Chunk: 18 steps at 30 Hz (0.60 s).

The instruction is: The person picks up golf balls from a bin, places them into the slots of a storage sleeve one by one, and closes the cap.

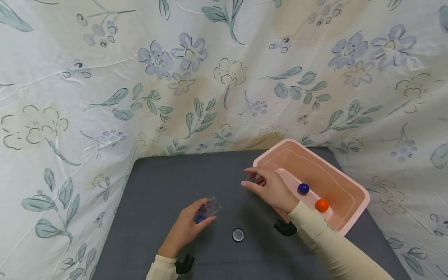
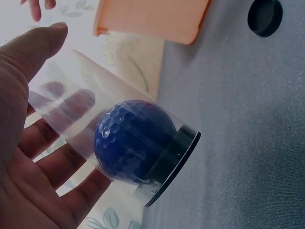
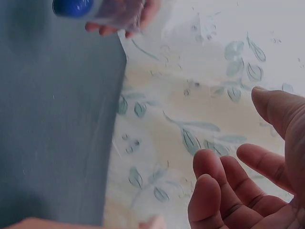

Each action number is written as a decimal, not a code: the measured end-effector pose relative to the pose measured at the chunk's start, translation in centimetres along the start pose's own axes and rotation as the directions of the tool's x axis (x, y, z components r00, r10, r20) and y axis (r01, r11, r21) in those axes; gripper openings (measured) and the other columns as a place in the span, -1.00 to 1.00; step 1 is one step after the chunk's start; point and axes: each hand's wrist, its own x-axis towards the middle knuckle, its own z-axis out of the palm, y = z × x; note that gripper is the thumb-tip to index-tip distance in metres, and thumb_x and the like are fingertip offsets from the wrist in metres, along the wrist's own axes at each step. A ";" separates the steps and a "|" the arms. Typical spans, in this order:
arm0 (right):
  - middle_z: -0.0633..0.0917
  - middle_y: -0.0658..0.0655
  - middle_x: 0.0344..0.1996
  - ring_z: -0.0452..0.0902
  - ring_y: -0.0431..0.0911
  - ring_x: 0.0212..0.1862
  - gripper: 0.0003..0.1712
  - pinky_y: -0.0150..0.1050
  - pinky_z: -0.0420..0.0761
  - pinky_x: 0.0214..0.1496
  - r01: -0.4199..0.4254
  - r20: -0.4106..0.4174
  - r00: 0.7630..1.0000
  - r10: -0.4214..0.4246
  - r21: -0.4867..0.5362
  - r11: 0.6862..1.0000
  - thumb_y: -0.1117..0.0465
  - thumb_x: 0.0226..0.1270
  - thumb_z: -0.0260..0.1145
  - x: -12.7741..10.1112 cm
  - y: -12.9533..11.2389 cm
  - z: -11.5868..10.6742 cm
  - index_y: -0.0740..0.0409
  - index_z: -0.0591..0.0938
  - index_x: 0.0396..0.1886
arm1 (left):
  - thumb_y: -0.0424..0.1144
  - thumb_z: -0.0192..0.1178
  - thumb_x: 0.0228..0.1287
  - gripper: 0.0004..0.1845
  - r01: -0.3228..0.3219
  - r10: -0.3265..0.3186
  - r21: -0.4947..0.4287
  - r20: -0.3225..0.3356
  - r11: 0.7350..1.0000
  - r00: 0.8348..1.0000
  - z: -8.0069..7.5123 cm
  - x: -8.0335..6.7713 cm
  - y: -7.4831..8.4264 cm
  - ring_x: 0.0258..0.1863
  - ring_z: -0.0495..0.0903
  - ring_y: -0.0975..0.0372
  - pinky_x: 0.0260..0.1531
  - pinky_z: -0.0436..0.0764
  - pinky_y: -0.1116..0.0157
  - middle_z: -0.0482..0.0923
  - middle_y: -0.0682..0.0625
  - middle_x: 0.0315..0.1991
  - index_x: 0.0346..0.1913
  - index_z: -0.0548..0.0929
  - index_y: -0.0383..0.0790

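Observation:
My left hand (image 1: 206, 212) grips a clear plastic tube (image 1: 210, 207) tilted over the grey table. A dimpled blue ball (image 2: 133, 140) sits inside the tube against its black end cap (image 2: 174, 162). The thumb (image 2: 38, 45) and fingers wrap the tube's wall. My right hand (image 1: 246, 177) hovers empty with relaxed, slightly curled fingers (image 3: 209, 191), just left of the pink bin (image 1: 362, 194). Inside the bin lie a second blue ball (image 1: 303, 188) and an orange ball (image 1: 321, 205). The right wrist view catches the tube's ball (image 3: 74, 5) at the top edge.
A loose round black cap (image 1: 238, 235) lies on the grey table (image 1: 164, 182) between my forearms. Floral cloth (image 1: 196, 77) hangs behind and drapes down both sides of the table. The bin fills the table's right rear corner.

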 end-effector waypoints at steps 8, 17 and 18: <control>0.69 0.08 -0.01 0.65 -0.09 -0.16 -0.39 -0.22 0.71 -0.15 -0.049 -0.017 0.999 0.049 -0.013 0.999 -0.12 0.38 0.46 0.0 0.7 -3.1 -0.03 0.62 0.34 | 0.10 0.41 0.32 -0.43 0.011 -0.011 -0.015 0.025 1.000 1.000 -0.1 0.0 -0.1 0.04 0.69 0.32 0.05 0.72 0.12 0.70 -0.06 0.18 0.34 0.56 0.11; 0.67 0.18 0.06 0.66 0.01 -0.08 -0.41 -0.11 0.71 -0.08 -0.084 -0.041 0.996 0.079 -0.129 0.988 -0.10 0.43 0.41 0.7 3.0 -6.6 0.06 0.60 0.33 | 0.09 0.42 0.31 -0.42 -0.020 0.020 0.006 -0.003 1.000 1.000 -0.2 -0.1 -0.4 0.02 0.68 0.33 0.02 0.73 0.13 0.71 0.02 0.12 0.33 0.58 0.03; 0.67 0.21 0.06 0.67 0.02 -0.08 -0.39 -0.11 0.71 -0.09 -0.089 -0.043 0.996 0.084 -0.132 0.987 -0.10 0.44 0.41 0.8 3.2 -6.9 0.08 0.59 0.35 | 0.08 0.43 0.31 -0.42 -0.012 0.012 0.001 -0.001 1.000 1.000 -0.2 -0.1 -0.5 0.02 0.68 0.33 0.03 0.72 0.13 0.71 0.02 0.12 0.33 0.58 0.03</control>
